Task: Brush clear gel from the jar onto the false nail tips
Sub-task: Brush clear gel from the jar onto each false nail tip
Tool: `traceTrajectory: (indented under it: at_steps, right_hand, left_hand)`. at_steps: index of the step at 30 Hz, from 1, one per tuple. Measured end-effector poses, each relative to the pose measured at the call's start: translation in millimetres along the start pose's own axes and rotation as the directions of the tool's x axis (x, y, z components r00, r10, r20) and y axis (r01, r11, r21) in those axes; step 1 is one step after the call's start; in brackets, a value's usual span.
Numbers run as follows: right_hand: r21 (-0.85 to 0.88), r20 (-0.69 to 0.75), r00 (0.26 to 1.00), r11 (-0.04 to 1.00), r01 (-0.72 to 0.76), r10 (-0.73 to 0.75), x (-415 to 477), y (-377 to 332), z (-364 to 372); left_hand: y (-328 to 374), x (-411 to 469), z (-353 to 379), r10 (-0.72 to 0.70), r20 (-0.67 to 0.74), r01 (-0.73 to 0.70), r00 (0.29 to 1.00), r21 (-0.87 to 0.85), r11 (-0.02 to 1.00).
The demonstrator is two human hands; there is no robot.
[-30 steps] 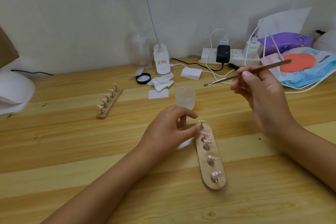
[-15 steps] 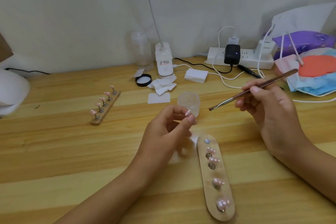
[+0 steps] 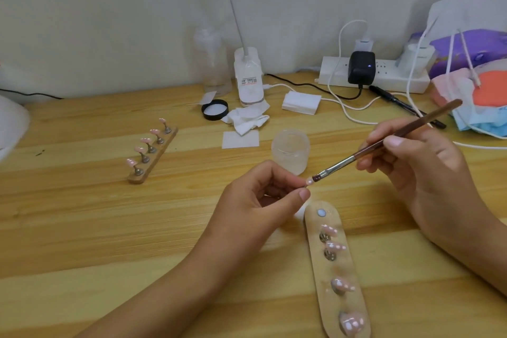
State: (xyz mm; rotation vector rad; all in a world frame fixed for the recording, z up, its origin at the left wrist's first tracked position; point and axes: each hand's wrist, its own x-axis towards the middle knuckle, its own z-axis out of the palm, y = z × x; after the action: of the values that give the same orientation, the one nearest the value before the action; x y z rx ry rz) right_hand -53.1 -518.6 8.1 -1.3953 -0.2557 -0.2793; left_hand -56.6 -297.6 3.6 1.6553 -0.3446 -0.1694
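One lamp-base label [image 3: 249,81], unreadable; brush [image 3: 384,143] touches pinched nail tip [image 3: 309,181].

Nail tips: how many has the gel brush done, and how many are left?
Done: the jar stands open, its lid off. In hand: the left hand pinches one nail tip and the right hand holds the brush to it. Left: four tips on the near holder, whose top spot is empty, and five on the far holder; whether any already has gel, I cannot tell.

Open tabletop [image 3: 82,228] between far nail stand [image 3: 152,155] and jar [image 3: 290,151]. Blocked front right by near stand [image 3: 336,269], back right by power strip [image 3: 389,82].
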Motion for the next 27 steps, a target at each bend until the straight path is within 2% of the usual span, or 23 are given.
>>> traceTrajectory:
  at_steps: [12,18,21,27]
  right_hand:
    - [-0.072,0.066,0.998,0.997,0.005,0.000,-1.6,-1.0,2.5]
    - [-0.190,-0.021,0.996,0.979,0.076,-0.081,-4.7,-5.3,4.5]
    - [-0.119,-0.035,0.997,0.991,0.062,-0.067,-2.7,-5.3,3.1]
    - [0.022,-0.079,0.995,0.998,-0.058,0.060,1.0,-3.9,3.0]
  left_hand:
    - [4.2,-1.8,2.9,-0.012,-0.006,0.012,1.000,0.018,1.000]
    - [4.1,-1.6,2.6,0.001,0.005,-0.001,1.000,0.018,1.000]
    - [3.2,-1.2,2.2,0.001,0.002,-0.001,1.000,0.020,1.000]
    - [3.0,-2.1,2.8,0.005,0.011,-0.006,1.000,0.028,1.000]
